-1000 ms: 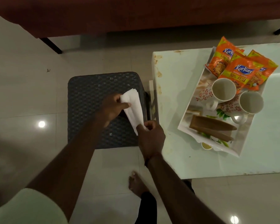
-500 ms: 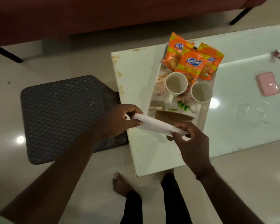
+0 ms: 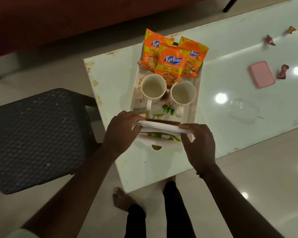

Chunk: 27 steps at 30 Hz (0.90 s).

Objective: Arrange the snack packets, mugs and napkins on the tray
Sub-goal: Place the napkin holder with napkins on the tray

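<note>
1. The napkins [image 3: 159, 127] are a white folded stack, seen edge-on as a long flat band, held level just above the near end of the tray [image 3: 194, 107].
2. The left hand [image 3: 122, 133] grips the stack's left end, fingers [image 3: 127, 117] curled over the top and closed on it; the right hand [image 3: 199, 143] pinches the right end, thumb and fingers closed on the paper.
3. The tray is white with a leafy flower print and stands on the glossy white table [image 3: 230, 93], near its left end.
4. Beneath the white stack, a brown folded piece [image 3: 162, 120] lies across the tray floor, mostly hidden by the stack.
5. Two cream mugs, the left mug [image 3: 153, 87] and the right mug [image 3: 183, 94], stand upright side by side mid-tray, both empty, handles pointing toward the person.
6. Three orange snack packets [image 3: 170, 64] marked "Kurkure" overlap at the tray's far end, the middle one on top, its lower edge by the mugs.
7. A pink box [image 3: 261, 76] lies well to the right on the table; a dark woven stool [image 3: 36, 134] stands on the floor to the left.
</note>
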Tool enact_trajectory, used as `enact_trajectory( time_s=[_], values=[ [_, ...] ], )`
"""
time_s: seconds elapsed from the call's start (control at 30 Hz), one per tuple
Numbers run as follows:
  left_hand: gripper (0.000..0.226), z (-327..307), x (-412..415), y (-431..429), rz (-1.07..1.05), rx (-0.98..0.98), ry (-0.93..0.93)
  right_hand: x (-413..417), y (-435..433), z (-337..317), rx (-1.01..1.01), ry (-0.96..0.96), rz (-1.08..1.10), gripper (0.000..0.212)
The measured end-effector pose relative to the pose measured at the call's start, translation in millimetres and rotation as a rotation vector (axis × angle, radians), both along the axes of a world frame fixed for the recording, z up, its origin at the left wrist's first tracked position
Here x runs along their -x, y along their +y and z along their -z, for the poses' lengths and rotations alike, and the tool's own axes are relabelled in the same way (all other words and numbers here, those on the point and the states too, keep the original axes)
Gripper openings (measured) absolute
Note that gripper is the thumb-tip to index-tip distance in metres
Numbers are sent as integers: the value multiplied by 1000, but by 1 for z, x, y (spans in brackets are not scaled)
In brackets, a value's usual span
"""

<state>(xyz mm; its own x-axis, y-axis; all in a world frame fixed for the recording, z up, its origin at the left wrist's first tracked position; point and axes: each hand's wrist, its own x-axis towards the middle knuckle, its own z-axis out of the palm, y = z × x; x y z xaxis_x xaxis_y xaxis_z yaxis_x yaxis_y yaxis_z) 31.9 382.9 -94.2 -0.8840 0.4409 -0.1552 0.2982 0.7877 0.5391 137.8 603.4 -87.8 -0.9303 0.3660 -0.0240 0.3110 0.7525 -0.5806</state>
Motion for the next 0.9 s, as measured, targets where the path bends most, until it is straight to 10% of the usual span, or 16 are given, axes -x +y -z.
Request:
enact_trajectory(
  time_s=[0.9],
  values=[
    [46,4,-40,1,-158,74,90,-14,1,12,-98,-10,-6,56]
  ],
)
